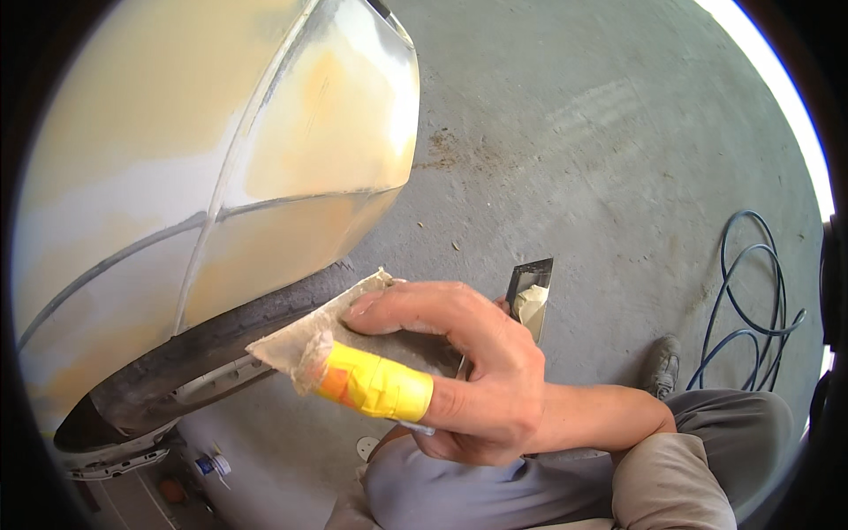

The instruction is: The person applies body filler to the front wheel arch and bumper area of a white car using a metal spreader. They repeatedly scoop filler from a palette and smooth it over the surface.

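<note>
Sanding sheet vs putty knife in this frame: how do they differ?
The sanding sheet is soft, beige and curled at its edge; the putty knife is a flat, rigid, shiny blade carrying pale filler. The sheet sits forward under the fingers of the right hand; the knife pokes out behind it. Both show around that one hand.

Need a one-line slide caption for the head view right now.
Right hand, thumb wrapped in yellow tape, holds a sanding sheet and putty knife beside a filler-patched car panel.

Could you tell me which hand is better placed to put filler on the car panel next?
Probably the right hand: it grips the board right beside the car panel, with the loaded scraper just behind it. The left hand is out of view.
</note>
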Demonstrator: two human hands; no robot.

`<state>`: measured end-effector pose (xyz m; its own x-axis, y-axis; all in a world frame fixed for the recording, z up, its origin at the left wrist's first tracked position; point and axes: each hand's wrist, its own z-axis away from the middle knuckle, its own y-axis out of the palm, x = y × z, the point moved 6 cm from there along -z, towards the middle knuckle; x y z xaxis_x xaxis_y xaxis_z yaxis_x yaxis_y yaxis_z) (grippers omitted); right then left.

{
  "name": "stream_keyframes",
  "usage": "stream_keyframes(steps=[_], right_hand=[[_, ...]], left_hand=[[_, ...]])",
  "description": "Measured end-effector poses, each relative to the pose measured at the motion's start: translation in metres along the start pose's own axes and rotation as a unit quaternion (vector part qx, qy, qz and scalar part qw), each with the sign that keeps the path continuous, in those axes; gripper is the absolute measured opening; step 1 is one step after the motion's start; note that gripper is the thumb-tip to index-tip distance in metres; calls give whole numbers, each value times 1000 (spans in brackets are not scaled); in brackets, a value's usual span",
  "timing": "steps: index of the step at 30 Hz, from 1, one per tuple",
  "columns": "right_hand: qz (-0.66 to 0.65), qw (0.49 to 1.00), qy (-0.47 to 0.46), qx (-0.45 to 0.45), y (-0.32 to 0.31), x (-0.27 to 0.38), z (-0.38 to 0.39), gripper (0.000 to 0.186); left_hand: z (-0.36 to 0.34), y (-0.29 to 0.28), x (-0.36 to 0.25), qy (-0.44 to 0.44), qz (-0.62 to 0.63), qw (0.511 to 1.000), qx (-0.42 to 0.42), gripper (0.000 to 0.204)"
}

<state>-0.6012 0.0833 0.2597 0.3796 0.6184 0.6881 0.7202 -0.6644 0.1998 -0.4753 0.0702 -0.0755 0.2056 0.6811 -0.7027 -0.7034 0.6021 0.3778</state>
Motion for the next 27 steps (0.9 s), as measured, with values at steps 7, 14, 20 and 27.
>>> stream_keyframes(steps=[7, 14, 20, 27], right_hand=[[100, 954, -97, 266, -48, -37, 36, 40], [123, 915, -107, 368, -88, -62, 72, 49], [286, 868, -49, 403, -139, -109, 58, 30], [222, 879, 389, 163, -192, -149, 54, 19]], left_hand=[[9, 29, -81, 24, 223, 968, 108, 43], [55, 52, -140, 149, 186, 969, 64, 49], [49, 41, -140, 191, 185, 952, 151, 48], [48, 70, -152, 230, -158, 959, -48, 44]])
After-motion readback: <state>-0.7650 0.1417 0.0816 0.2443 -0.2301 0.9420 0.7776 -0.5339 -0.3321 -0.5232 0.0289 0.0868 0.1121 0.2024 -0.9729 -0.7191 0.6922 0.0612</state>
